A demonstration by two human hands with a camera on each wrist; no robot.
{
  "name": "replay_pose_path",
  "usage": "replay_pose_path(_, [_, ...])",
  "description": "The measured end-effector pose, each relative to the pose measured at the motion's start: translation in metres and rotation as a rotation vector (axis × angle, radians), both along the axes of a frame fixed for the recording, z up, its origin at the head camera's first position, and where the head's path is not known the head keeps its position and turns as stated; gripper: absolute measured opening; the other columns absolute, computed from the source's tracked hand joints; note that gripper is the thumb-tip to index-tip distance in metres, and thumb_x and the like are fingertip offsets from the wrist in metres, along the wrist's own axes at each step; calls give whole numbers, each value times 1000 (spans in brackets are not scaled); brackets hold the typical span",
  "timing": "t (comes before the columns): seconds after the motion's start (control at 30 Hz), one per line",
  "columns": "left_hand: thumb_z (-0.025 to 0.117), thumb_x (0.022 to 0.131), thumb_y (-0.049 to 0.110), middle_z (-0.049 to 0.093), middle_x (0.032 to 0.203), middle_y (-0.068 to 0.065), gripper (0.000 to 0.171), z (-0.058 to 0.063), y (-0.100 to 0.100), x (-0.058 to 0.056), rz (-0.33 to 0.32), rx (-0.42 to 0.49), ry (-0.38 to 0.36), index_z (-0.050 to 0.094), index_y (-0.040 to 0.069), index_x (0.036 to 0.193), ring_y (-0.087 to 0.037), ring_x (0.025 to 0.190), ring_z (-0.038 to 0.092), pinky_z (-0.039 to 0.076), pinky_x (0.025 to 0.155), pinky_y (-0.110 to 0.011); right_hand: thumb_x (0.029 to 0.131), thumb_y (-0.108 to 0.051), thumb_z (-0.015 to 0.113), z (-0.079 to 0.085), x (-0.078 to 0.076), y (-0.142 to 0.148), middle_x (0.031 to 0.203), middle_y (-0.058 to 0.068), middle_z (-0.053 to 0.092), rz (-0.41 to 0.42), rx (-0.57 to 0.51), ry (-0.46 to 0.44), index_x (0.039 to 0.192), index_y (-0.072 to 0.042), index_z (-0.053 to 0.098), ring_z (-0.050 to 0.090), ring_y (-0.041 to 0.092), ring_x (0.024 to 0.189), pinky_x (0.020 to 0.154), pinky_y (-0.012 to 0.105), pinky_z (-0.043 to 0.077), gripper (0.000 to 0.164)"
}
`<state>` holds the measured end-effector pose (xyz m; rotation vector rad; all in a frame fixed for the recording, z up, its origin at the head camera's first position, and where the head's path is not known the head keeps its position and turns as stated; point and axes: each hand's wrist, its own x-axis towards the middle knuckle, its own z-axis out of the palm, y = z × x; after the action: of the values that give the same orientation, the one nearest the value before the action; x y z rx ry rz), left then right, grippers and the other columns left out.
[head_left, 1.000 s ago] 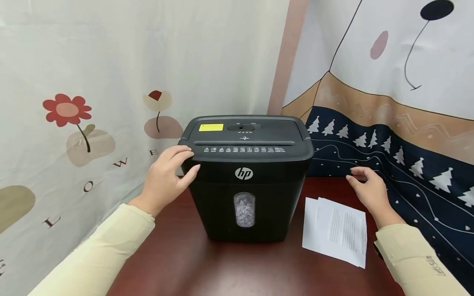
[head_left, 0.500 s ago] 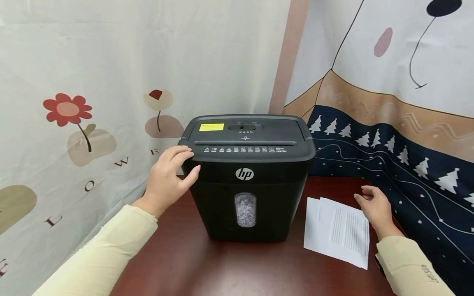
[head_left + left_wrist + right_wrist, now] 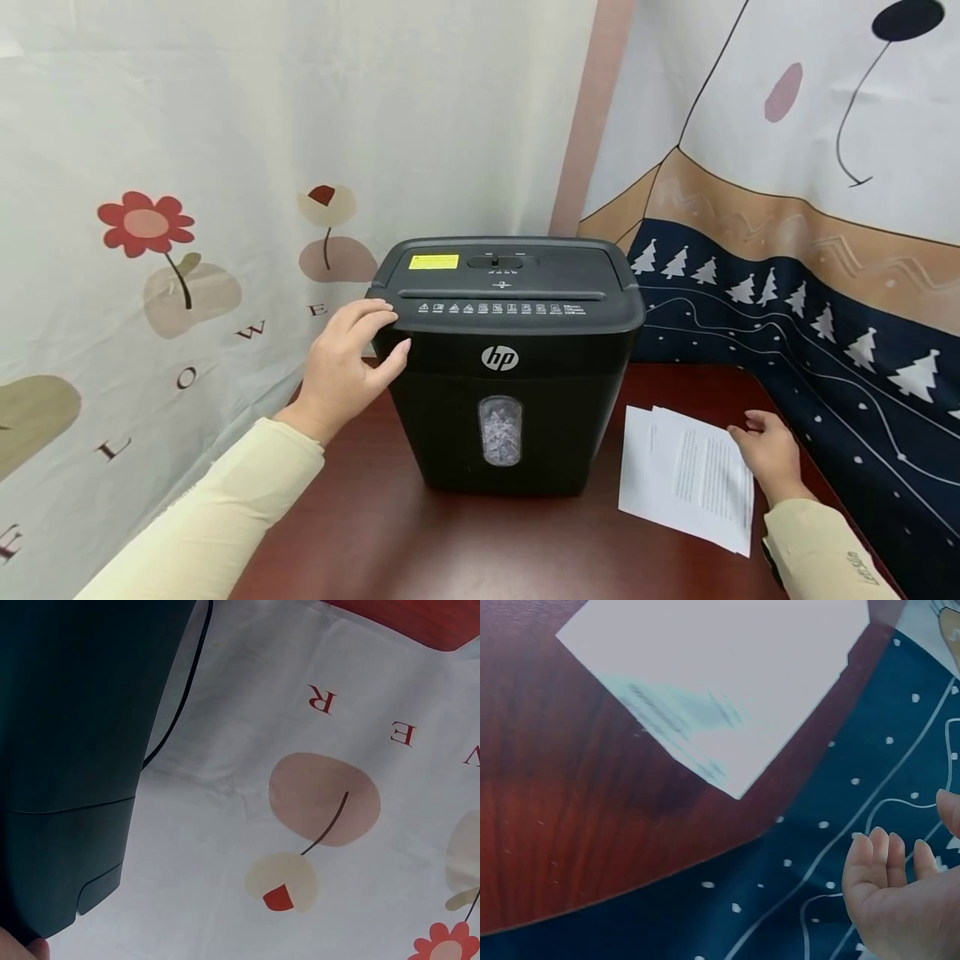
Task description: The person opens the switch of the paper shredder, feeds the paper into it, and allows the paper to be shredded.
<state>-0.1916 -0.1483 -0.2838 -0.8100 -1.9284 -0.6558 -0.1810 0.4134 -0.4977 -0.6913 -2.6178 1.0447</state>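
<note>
A black HP paper shredder (image 3: 502,417) stands upright in the middle of the head view, its feed slot (image 3: 502,295) along the lid. My left hand (image 3: 347,358) rests on its front left corner, fingers over the lid's edge and thumb by the front face. Just a bit of that hand shows at the bottom left of the left wrist view. To the shredder's right lies a small stack of printed paper sheets (image 3: 686,475). My right hand (image 3: 772,454), loosely bent and holding nothing, hovers by the stack's right edge; the right wrist view shows it apart from the sheets (image 3: 735,682).
Paper shreds show through the shredder's window (image 3: 500,430). A dark red wooden table (image 3: 360,517) carries everything. Patterned curtains (image 3: 450,108) hang close behind and to both sides. A black cord (image 3: 184,697) runs behind the shredder.
My right hand has come down and slightly right, from beyond the paper stack to its right edge. The left hand has stayed on the shredder's corner. The head view has shifted slightly.
</note>
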Motion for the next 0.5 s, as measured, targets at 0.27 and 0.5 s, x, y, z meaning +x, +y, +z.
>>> replay_pose_path(0.27, [72,74,8,65,107,-14,27,-1,1,0,-4,8,3,68,-2,98,-31,102,59,48,89,-42,93,-14,55,16,20,-23,126,37,43,-61,-22,-101,131,13,39,47,49,108,91,57,46,50])
replay_pose_path(0.5, [72,73,8,65,108,-14,28,0,1,1,-4,12,-6,68,-1,99,-31,102,59,48,89,-43,91,-13,52,19,37,-33,124,40,44,-63,-54,-183,130,18,37,50,51,104,90,58,45,52])
